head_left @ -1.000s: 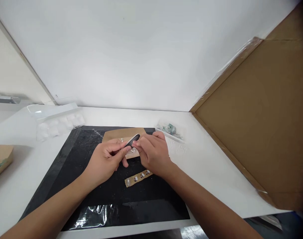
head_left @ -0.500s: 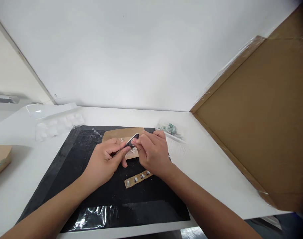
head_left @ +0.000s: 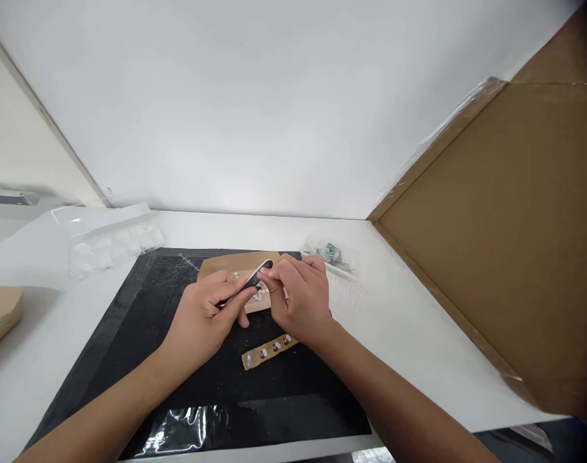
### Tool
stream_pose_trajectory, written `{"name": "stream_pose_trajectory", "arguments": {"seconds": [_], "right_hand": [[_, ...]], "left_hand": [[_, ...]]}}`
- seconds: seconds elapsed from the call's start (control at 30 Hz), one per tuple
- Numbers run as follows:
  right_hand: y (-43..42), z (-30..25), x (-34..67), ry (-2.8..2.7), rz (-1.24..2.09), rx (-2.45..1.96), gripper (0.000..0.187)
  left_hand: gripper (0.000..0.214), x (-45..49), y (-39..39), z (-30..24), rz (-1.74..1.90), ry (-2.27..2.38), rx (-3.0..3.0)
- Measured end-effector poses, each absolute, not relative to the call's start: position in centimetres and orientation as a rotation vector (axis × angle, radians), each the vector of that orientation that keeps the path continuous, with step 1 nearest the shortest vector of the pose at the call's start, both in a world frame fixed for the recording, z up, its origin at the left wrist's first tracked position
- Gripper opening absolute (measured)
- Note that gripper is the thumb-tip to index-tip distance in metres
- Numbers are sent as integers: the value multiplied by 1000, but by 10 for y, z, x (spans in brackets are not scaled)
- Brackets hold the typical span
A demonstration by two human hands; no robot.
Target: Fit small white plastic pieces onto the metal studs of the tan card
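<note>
My left grip (head_left: 205, 307) is clamped on a slim dark strip (head_left: 254, 280) with a pale edge, thumb on the near side, fingers behind. My right grip (head_left: 303, 294) has thumb and forefinger drawn together against the strip's upper end; whether a small piece sits between them I cannot tell.

The strip lies between my two grips, tilted up toward the right. In my judgement the left should act as the fixed support, pinching firmly but low, so the upper face is free. The right should work with light, even pressure: too much could flex the strip or make a fingertip slip off the edge.

Just behind and beneath the strip, as I see it, a tan paper tray (head_left: 220, 262) holds small pale pieces (head_left: 260, 294). Working over it seems sound, since anything dropped may fall there.

On my side of the right grip, a tan band (head_left: 269, 350) bearing shiny studs rests on the black mat (head_left: 201, 379); its far end is hidden behind my right wrist. That forearm should be carried clear of it.

Beyond the right grip, a clear tray (head_left: 332, 272) with greenish contents stands on the tabletop (head_left: 418, 341). Well left of and beyond the left grip lies a clear case (head_left: 114, 247) with whitish contents.
</note>
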State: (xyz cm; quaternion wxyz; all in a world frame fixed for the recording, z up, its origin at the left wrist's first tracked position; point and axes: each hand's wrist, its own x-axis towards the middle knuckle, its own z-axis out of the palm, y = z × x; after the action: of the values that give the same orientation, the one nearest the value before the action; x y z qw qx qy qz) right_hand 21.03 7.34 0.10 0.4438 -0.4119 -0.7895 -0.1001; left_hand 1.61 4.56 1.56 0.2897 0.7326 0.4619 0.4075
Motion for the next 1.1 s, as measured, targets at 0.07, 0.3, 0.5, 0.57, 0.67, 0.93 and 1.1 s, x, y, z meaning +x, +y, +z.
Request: {"name": "stream_pose_trajectory", "arguments": {"seconds": [0.07, 0.3, 0.5, 0.57, 0.67, 0.93, 1.1], "right_hand": [[73, 2, 210, -1919, -250, -1041, 28], [71, 3, 209, -2008, -256, -979, 29], [72, 4, 211, -2012, -247, -975, 29], [72, 4, 212, -2029, -256, -975, 29], [74, 3, 214, -1959, -292, -1039, 30], [76, -2, 215, -1950, -297, -1005, 31], [76, -2, 214, -2005, -283, -933, 29]], "left_hand": [[40, 17, 46, 16, 1111, 1239, 1996], [35, 18, 46, 10, 1110, 1242, 2049], [41, 19, 44, 10, 1119, 1241, 2054], [39, 18, 44, 11, 1121, 1235, 2049], [41, 17, 44, 13, 1137, 1241, 2007], [41, 15, 46, 12, 1085, 1226, 1820], [27, 15, 47, 10, 1062, 1201, 1723]]}}
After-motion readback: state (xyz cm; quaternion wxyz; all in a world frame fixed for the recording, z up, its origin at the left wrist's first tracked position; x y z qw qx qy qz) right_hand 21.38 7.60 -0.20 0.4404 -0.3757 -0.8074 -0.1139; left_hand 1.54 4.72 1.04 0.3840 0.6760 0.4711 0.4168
